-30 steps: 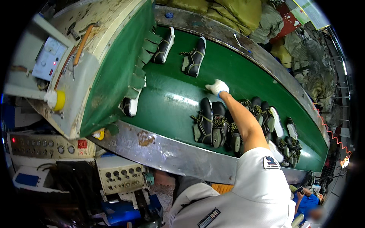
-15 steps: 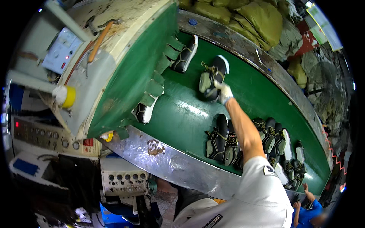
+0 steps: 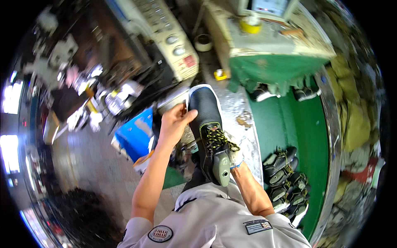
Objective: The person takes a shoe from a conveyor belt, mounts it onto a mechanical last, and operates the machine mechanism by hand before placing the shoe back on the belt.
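Both hands hold a black shoe in front of my body, toe pointing away from me. Its sole edge is white, its laces are black and yellow, and a grey shoe last sticks out of its opening. My bare left hand grips the left side near the toe, thumb on the upper and fingers partly hidden at the edge. On the right, near the heel, my right hand in a pale knit glove holds the shoe; its fingers are mostly hidden behind it.
To the right runs a green conveyor belt with several black shoes lying near me. More shoes sit by the green flap curtain of a machine. A metal ledge borders the belt. At left stand a blue box and a control panel.
The shoe that my gloved right hand held over the belt is now off it, in front of my body. My left hand has come into view on it. The view has turned left.
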`<state>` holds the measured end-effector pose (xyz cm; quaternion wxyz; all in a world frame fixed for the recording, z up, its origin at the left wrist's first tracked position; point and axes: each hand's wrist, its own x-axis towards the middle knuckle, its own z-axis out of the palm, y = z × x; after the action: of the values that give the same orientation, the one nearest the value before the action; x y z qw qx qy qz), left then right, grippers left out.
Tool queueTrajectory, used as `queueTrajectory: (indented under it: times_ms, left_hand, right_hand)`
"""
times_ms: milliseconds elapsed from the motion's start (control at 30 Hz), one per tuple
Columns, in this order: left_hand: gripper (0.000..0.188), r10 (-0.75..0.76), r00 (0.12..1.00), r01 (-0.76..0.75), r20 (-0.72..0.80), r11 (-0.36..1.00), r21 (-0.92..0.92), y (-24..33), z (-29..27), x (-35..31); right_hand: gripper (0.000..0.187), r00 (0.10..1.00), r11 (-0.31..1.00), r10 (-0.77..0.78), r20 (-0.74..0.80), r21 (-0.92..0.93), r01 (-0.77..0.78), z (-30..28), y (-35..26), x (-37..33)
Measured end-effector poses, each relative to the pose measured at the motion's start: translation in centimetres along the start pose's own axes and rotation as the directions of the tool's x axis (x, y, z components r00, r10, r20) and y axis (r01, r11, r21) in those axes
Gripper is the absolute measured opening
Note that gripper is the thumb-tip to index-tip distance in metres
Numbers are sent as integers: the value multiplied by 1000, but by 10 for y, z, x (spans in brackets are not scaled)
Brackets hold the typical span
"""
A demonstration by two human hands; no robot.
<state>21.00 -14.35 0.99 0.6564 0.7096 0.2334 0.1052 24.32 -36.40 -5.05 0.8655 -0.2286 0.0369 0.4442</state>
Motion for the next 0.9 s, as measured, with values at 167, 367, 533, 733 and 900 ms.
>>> queueTrajectory:
  times_ms: [167, 367, 533, 733, 900]
  left_hand:
    - [15, -174, 889, 187, -422, 982, -13, -8, -105, -36]
    - [25, -237, 725, -12, -647, 935, -355, -77, -175, -40]
    - [21, 668, 367, -17, -647, 701, 713, -82, -212, -26]
    - [25, 344, 409, -148, -845, 939, 310, -84, -252, -12]
    - [19, -101, 656, -391, -748, 802, -452, -92, -271, -20]
  right_hand:
    - [42, 983, 963, 176, -55, -198, -184, 26, 71, 39]
    - [53, 901, 899, 424, -93, -74, -431, 49, 139, 59]
    - [56, 875, 887, 442, -197, -53, -459, 95, 177, 79]
    - [44, 900, 886, 411, -146, -167, -432, 132, 195, 116]
    - [49, 948, 915, 314, -57, -247, -318, 130, 221, 164]
